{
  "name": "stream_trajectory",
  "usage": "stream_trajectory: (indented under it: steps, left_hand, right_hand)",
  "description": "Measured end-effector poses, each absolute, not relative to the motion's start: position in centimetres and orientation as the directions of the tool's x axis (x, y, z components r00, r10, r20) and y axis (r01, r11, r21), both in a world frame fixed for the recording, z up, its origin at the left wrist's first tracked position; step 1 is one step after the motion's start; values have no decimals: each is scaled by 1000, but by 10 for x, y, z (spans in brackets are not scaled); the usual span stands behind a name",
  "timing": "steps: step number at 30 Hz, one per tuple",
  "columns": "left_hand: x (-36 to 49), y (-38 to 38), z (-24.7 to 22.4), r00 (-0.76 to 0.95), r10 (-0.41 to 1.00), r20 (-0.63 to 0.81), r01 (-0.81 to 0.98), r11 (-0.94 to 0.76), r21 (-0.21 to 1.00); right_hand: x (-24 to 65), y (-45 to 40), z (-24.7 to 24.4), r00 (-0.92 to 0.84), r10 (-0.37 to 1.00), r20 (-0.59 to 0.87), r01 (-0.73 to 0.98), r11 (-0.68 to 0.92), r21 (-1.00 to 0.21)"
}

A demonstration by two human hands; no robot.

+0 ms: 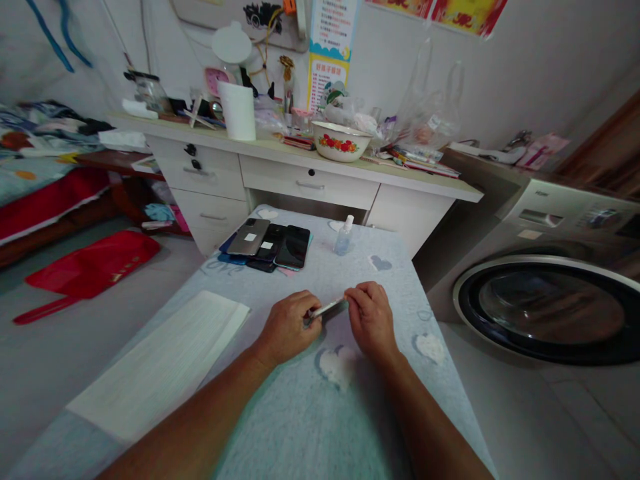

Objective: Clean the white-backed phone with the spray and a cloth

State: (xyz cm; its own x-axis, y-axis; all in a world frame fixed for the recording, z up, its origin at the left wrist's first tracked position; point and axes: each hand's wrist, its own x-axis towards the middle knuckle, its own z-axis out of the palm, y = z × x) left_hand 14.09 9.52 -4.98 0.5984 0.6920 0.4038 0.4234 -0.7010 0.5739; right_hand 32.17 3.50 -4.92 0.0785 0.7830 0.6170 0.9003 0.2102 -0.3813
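Over the pale-blue, heart-printed tablecloth (285,427), a thin, flat, pale-edged slab (330,307) was held tilted.
Nearly edge-on, its faces were hard to make out; the bare left hand (294,325) gripped and hid one end, the bare right hand (371,319) pinching the other in its fingertips.

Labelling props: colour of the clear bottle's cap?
The clear bottle's cap is white, seen best in the head view.

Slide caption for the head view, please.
Left hand and right hand hold a thin object above a table, piled phones and small bottle beyond.
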Motion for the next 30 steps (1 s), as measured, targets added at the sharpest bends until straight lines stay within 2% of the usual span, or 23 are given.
stream_trajectory:
  steps: [7,12,18,21,27,30]
  left_hand:
    - [140,96,-50,602,701,382,429,-687,586]
    - [140,95,-48,602,713,360,436,-671,600]
    - [140,96,-46,601,727,332,459,-654,601]
    - [140,97,-47,607,724,328,461,-657,596]
    - [140,98,-46,606,743,283,492,-630,601]
    - [139,98,-45,609,754,247,492,-603,628]
  right_hand:
    - [346,43,-53,288,752,592,807,142,-573]
    - [357,49,-61,352,756,552,731,146,-666]
    - [364,56,-77,397,812,428,668,65,-742]
    - [364,58,-80,395,833,387,661,35,-750]
    - [364,59,-78,344,869,356,766,-40,-641]
    - [366,59,-79,345,875,339,762,-50,-645]
